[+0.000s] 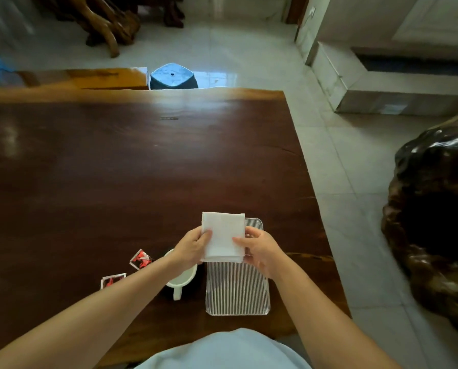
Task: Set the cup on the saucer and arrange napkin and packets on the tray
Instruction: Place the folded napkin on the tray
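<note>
The napkin [224, 235], folded into a white rectangle, is up in the air over the far half of the tray [237, 291], so we judge it is about to be laid there but is not yet down. The left grip [192, 247] pinches its left edge and the right grip [260, 249] its right edge, each narrow, with thumb on the near face and fingers behind. The ribbed tray itself holds nothing that we can see. Just left of it the white cup [184, 278] stands, handle toward us, on what looks like a dark saucer [200, 275]; we take that step as done, though the arm hides part of it. Two red packets [141, 259] [113, 280] lie on the desk [116, 169] further left, apart from the tray and yet to be placed
</note>
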